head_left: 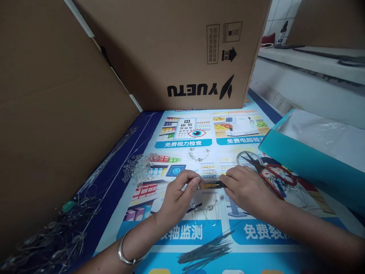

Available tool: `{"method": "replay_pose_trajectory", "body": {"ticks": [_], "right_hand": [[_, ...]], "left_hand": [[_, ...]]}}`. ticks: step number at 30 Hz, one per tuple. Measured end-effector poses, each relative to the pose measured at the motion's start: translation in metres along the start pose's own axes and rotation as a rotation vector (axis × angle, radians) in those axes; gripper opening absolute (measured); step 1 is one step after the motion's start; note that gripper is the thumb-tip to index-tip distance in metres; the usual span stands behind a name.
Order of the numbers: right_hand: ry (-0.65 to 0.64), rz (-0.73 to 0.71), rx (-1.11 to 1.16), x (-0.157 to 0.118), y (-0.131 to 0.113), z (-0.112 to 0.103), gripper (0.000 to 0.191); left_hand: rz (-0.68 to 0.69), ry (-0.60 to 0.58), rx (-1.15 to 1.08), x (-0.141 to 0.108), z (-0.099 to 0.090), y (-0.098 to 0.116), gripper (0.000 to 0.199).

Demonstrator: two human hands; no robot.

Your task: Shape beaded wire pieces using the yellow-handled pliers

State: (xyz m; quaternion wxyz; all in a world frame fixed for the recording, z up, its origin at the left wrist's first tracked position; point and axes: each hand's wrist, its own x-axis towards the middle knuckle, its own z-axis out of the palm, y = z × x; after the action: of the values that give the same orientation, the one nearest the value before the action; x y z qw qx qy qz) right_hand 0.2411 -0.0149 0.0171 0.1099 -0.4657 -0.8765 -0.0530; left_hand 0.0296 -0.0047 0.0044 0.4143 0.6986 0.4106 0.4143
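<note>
My left hand (pixel 179 196) is closed in a pinch on a thin wire strung with clear beads (pixel 210 207); the loop hangs below the fingertips, over the printed sheet. Close to its right, my right hand (pixel 248 187) is closed round a dark, slender-nosed tool (pixel 217 184) that looks like small pliers. The tool's nose points left and reaches the left fingertips, while its handles are hidden under my right palm. Just beyond the hands lies a separate beaded ring (pixel 199 154). Red-handled scissors (pixel 278 175) lie partly open beside my right hand.
A pile of clear beads (pixel 139 167) lies left. A bundle of cut dark wires (pixel 207 251) is in front. Finished-looking beaded strands (pixel 62 236) heap up at far left. Cardboard (pixel 182 57) stands behind; a teal box (pixel 302 160) sits right.
</note>
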Motion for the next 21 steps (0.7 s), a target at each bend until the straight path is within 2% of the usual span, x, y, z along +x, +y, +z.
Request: {"method": "replay_pose_trajectory", "body": {"ticks": [6, 21], "right_hand": [[0.038, -0.018, -0.019, -0.0005, 0.0005, -0.0001, 0.016], [0.06, -0.038, -0.071, -0.0012, 0.0002, 0.0011, 0.014]], "left_hand": [[-0.01, 0.019, -0.07, -0.0017, 0.0027, 0.0002, 0.013], [0.054, 0.004, -0.008, -0.0056, 0.0029, -0.0022, 0.013]]}}
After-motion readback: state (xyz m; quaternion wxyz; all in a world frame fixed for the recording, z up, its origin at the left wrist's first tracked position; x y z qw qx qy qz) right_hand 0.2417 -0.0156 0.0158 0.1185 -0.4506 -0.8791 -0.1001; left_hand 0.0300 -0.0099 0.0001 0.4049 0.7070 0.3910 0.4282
